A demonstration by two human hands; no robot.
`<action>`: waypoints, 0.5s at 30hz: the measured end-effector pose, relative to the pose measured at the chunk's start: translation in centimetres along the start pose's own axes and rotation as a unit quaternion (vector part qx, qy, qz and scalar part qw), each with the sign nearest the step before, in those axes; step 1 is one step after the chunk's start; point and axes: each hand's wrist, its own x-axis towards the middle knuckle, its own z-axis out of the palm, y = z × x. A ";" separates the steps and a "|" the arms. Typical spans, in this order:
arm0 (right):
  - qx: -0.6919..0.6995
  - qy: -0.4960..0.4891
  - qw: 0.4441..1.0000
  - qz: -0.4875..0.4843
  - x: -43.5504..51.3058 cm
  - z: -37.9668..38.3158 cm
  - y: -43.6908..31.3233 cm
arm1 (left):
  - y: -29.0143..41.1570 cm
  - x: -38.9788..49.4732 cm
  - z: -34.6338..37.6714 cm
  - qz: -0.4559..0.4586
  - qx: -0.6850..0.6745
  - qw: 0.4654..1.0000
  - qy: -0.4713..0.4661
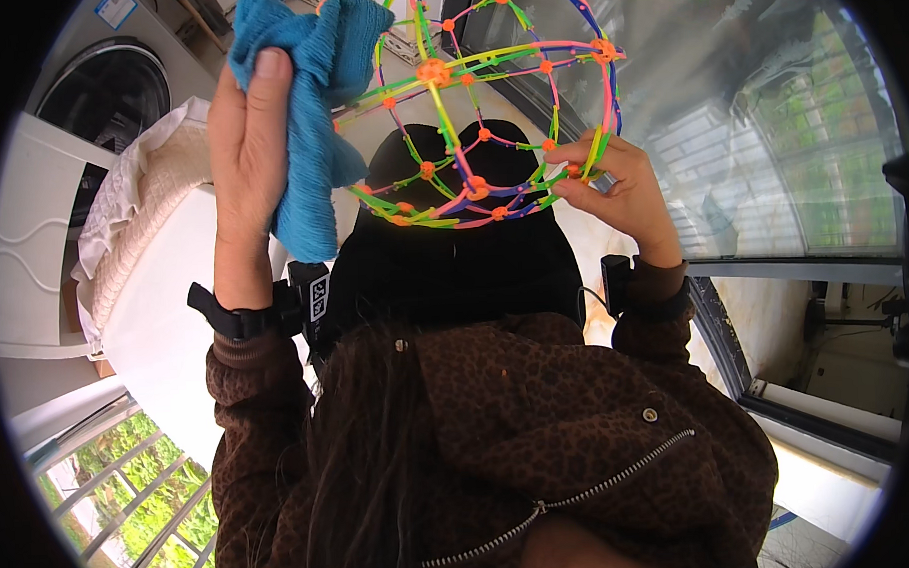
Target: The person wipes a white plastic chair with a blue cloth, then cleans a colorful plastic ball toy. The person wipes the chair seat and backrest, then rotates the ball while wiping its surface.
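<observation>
A blue cloth (306, 131) is bunched in my left hand (251, 156), with the thumb pressed on its near face. Right beside it, an expandable plastic ball (461, 152) is spread into a wide, open lattice of yellow, green, pink and blue rods with orange joints. My right hand (609, 185) pinches the ball's lower right edge between thumb and fingers. Part of the cloth overlaps the ball's left side, and whether they touch there I cannot tell. The ball's top runs out of the picture.
A front-loading washing machine (102, 82) stands at the upper left, near a cream quilted cover (146, 163) over a white rounded surface (154, 294). On the right is a large glass door (750, 138) in a dark frame. A barred window (139, 490) lies at the lower left.
</observation>
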 end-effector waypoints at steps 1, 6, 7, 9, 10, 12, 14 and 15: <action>0.010 0.002 1.000 0.010 -0.2 -0.1 0.4 | 0.1 -0.2 -0.4 0.001 0.023 0.999 -0.033; -0.013 -0.013 0.998 0.055 -1.3 -0.4 2.0 | -1.2 -0.9 0.4 0.091 0.176 0.959 -0.202; -0.013 -0.005 0.997 0.071 -1.5 -0.4 2.2 | -1.4 -1.1 1.1 0.151 0.180 0.953 -0.192; -0.034 0.015 0.996 0.081 -1.6 -0.4 2.4 | -1.5 -1.6 2.3 0.221 0.217 0.934 -0.175; -0.056 0.028 0.995 0.075 -1.6 -0.6 2.4 | -1.4 -2.0 3.1 0.232 0.251 0.925 -0.169; -0.113 0.069 0.989 0.066 -1.6 -1.0 2.1 | -1.2 -2.6 4.9 0.263 0.293 0.910 -0.135; -0.181 0.124 0.973 0.070 -1.7 -1.5 1.2 | -0.8 -3.1 5.9 0.287 0.294 0.903 -0.125; -0.202 0.173 0.962 0.056 -1.8 -1.6 0.6 | -0.7 -3.2 6.4 0.295 0.295 0.901 -0.121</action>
